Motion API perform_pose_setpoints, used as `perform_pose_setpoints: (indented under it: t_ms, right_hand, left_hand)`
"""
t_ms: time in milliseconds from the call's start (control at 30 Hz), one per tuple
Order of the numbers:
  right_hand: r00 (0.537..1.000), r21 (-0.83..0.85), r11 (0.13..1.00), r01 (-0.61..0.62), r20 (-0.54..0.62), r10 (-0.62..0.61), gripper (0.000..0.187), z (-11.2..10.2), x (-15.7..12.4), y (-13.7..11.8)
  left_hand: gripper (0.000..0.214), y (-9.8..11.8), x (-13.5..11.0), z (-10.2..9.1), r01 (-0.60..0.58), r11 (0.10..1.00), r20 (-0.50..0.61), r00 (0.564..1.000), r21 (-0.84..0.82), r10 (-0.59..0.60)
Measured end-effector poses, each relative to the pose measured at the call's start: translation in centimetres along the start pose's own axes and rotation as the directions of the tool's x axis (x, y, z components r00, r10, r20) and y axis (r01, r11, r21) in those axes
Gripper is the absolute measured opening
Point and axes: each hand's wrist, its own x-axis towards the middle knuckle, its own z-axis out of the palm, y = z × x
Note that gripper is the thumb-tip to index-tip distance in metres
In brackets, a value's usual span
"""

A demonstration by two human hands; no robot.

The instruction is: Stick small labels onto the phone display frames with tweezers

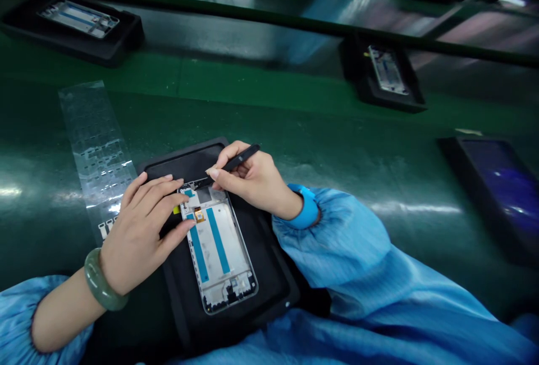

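A silver phone frame [230,236] with two blue strips and a small gold flex part lies in a black tray [269,275] before me. Over its upper left edge rests my left hand [145,227], fingers spread, with thumb and index fingertips touching the frame. My right hand [252,179] pinches slim black tweezers [240,158], slanted down toward the frame's top end. Their tips are hard to make out against the dark parts there. A bit of yellow [176,209] shows beside the frame, near my left fingers.
Left of the tray lies a clear plastic sheet [95,146] carrying rows of small parts. Farther off stand a black tray [126,39] at left and another black tray [366,81] at right, each with a phone frame. A dark tray with a purple-blue panel [509,179] sits at right.
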Motion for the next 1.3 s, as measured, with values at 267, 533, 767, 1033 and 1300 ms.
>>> perform_pose_setpoints:
  t_ms: [267,533,767,1033,1300]
  right_hand:
    - [1.000,-0.035,0.999,0.011,0.006,-0.010,0.024,0.0,0.0,0.2]
    - [0.999,-0.069,0.997,0.035,0.042,-0.032,0.023,-0.2,0.0,0.2]
    - [0.989,0.084,0.994,0.069,-0.134,-0.058,0.026,-0.4,0.1,-0.3]
    - [0.987,0.355,0.933,0.061,-0.163,-0.002,0.029,0.0,0.7,-0.7]
    - [0.994,0.374,0.926,0.059,-0.112,-0.018,0.020,0.5,0.7,-0.6]
  left_hand:
    - [0.029,-0.2,0.1,0.0,-0.044,0.998,0.011,0.999,0.033,0.044]
    - [0.031,0.4,0.2,-0.1,-0.079,0.982,0.095,0.994,0.174,0.063]
    - [0.032,1.4,0.4,0.1,-0.036,0.972,0.107,0.994,0.231,0.011]
    - [0.029,1.5,0.3,0.5,0.005,0.982,0.043,0.999,0.191,-0.013]
    - [0.035,1.4,0.2,0.5,0.011,0.979,0.050,0.999,0.202,-0.021]
